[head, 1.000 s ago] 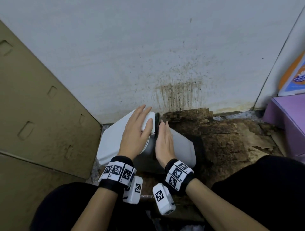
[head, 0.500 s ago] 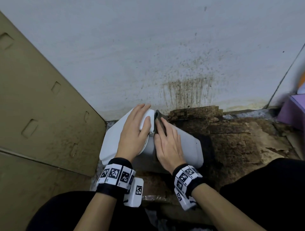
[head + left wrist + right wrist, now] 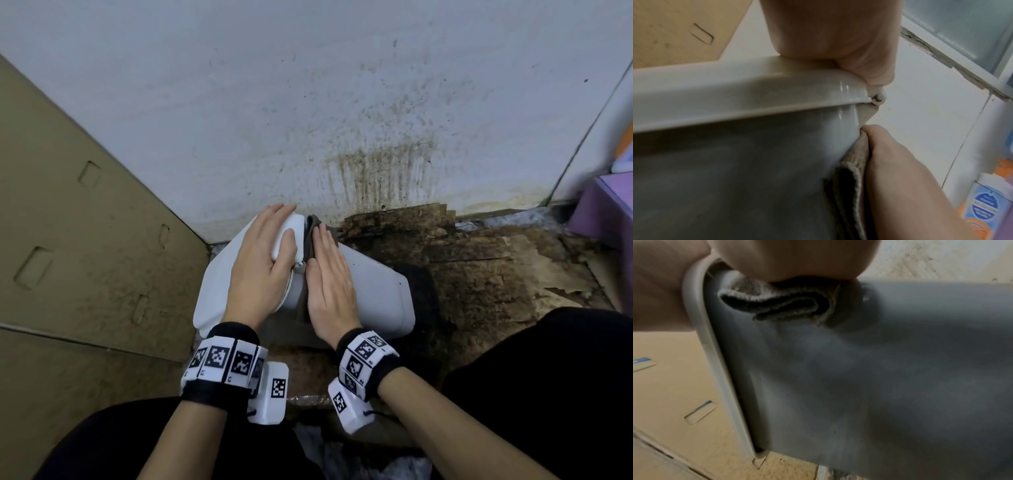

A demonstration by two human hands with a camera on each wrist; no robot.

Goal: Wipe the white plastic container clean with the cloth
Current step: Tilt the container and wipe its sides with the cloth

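A white plastic container (image 3: 376,294) lies on its side on the floor against the wall, its lidded end to the left. My left hand (image 3: 263,260) rests flat on the lid's rim (image 3: 735,100), fingers stretched over the far edge. With straight fingers, my right hand (image 3: 329,274) presses a folded grey-brown cloth (image 3: 310,229) against the container's side, just right of the rim. The left wrist view shows the cloth (image 3: 851,178) squeezed between the right hand (image 3: 900,178) and the container's wall (image 3: 735,170). From the right wrist, the cloth (image 3: 781,303) bunches under the palm.
A brown cardboard sheet (image 3: 85,240) leans at the left. The white wall (image 3: 342,102) behind carries brown splatter. Dark, soaked cardboard (image 3: 479,274) covers the floor to the right, beside a purple box (image 3: 603,209). My knees in black (image 3: 548,394) frame the bottom.
My right hand turned from edge-on to flat and slid the cloth forward along the container's side. The left hand has stayed on the lid.
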